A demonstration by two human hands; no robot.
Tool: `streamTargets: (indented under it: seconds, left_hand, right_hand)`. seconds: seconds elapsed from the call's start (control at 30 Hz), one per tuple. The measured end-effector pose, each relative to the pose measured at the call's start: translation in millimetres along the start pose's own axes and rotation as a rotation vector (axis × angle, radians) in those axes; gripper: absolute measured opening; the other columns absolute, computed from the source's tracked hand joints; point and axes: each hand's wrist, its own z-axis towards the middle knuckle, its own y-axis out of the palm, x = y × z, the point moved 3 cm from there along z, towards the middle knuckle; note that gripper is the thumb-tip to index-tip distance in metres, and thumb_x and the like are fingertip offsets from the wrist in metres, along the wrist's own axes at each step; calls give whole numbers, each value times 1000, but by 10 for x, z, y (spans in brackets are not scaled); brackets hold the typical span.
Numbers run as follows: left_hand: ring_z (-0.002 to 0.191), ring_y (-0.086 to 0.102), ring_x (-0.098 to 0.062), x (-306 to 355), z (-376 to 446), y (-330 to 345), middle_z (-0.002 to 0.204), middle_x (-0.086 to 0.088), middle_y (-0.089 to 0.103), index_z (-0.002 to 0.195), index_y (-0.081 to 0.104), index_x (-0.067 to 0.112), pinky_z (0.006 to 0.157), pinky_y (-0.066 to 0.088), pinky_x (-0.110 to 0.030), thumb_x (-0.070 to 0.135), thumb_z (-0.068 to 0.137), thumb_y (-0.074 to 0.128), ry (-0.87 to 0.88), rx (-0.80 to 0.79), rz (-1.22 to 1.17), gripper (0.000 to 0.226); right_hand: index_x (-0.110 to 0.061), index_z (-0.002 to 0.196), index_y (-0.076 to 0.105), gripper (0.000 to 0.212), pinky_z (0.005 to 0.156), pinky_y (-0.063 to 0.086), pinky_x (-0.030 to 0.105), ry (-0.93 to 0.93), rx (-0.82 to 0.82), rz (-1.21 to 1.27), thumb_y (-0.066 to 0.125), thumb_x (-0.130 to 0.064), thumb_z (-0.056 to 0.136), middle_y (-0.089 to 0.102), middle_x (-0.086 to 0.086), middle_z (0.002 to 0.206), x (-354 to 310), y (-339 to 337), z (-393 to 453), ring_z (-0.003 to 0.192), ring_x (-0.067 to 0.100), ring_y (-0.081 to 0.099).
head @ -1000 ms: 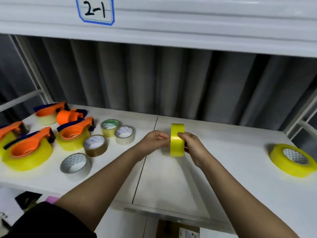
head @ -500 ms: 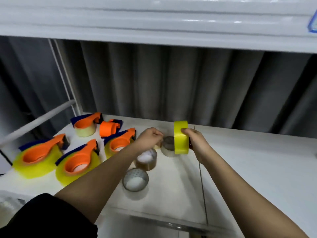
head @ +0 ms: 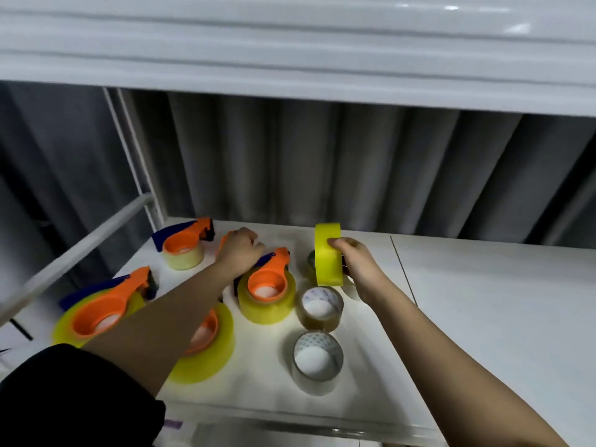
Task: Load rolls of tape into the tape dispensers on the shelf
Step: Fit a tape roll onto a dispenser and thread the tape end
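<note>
Four dispensers on the shelf (head: 483, 317) already look loaded; I judge I'm fetching the empty orange dispenser (head: 225, 243) at the far left. My left hand (head: 240, 253) has its fingers curled over it, though whether it actually grips I cannot tell. My right hand (head: 356, 269) pinches the yellow roll (head: 327, 253) upright, above the loose rolls. Next: lift the dispenser clear and seat the roll's core on its hub.

Right hand (head: 356, 269) round an upright yellow tape roll (head: 328, 254), left hand (head: 240, 250) on an orange dispenser (head: 225, 243).
</note>
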Motion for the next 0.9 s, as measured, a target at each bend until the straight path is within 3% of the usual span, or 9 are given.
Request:
streamTargets:
  seconds: [0.07, 0.17, 0.33, 0.4, 0.5, 0.6, 0.7, 0.8, 0.9]
  left_hand:
    - [105, 53, -35, -165, 41, -34, 116, -18, 57, 114, 55, 1, 79, 40, -34, 31, 86, 52, -86, 48, 78, 41]
    - [103, 52, -41, -431, 165, -25, 119, -27, 54, 119, 51, -4, 85, 43, -40, 34, 78, 44, -166, 96, 96, 56]
    - [103, 54, -35, -628, 299, -94, 124, -26, 51, 128, 42, -7, 82, 43, -37, 22, 92, 50, -322, 11, -37, 46]
    - [89, 54, -28, -587, 301, -125, 101, -19, 57, 114, 49, -6, 78, 42, -35, 25, 96, 47, -339, -13, -76, 36]
    - [75, 48, -23, -602, 379, -91, 73, -9, 42, 84, 48, 4, 77, 37, -33, 22, 101, 41, -396, -74, -129, 26]
    - [72, 46, -21, -619, 441, -93, 77, -10, 43, 130, 44, 0, 64, 37, -26, 19, 102, 36, -391, -122, -197, 34]
    - [64, 40, -18, -747, 581, -49, 85, -16, 52, 122, 50, -1, 54, 29, -21, 15, 101, 37, -382, -172, -170, 29]
    - [96, 52, -31, -775, 596, -63, 128, -22, 54, 132, 46, -4, 79, 46, -35, 20, 98, 45, -387, -154, -302, 42]
    - [113, 48, -34, -647, 547, -143, 130, -23, 47, 144, 32, 0, 97, 38, -37, 19, 103, 35, -333, -89, -391, 45]
  right_hand:
    - [-18, 90, 62, 25, 99, 48, 51, 13, -11, 1, 68, -39, 78, 67, 16, 104, 49, 59, 48, 105, 32, 62]
    - [-16, 98, 64, 17, 94, 49, 43, 31, -4, -1, 60, -30, 91, 66, 13, 103, 87, 131, 92, 105, 30, 61]
    - [-20, 126, 58, 63, 96, 50, 40, 58, -26, -38, 60, -60, 78, 66, 9, 116, 98, 327, 154, 110, 28, 62]
    - [-23, 125, 59, 71, 99, 48, 43, 38, 18, -84, 58, -68, 70, 67, 7, 116, 82, 404, 183, 108, 26, 62]
    - [-28, 120, 63, 84, 100, 47, 46, 13, 57, -153, 51, -80, 54, 68, 4, 115, 90, 480, 277, 108, 26, 61]
    - [-30, 113, 61, 61, 100, 48, 47, 31, 84, -149, 56, -72, 69, 65, 7, 117, 18, 592, 232, 109, 29, 60]
    - [-19, 120, 56, 35, 95, 48, 38, 38, 76, -99, 54, -43, 94, 62, 12, 119, -19, 676, 196, 111, 30, 58]
    - [-12, 129, 54, 42, 82, 49, 34, 41, 93, -54, 54, -37, 95, 61, 15, 121, -24, 719, 203, 110, 30, 59]
    - [-14, 122, 54, 32, 74, 47, 31, 44, 100, -16, 52, -34, 97, 60, 16, 122, -53, 752, 165, 108, 31, 58]
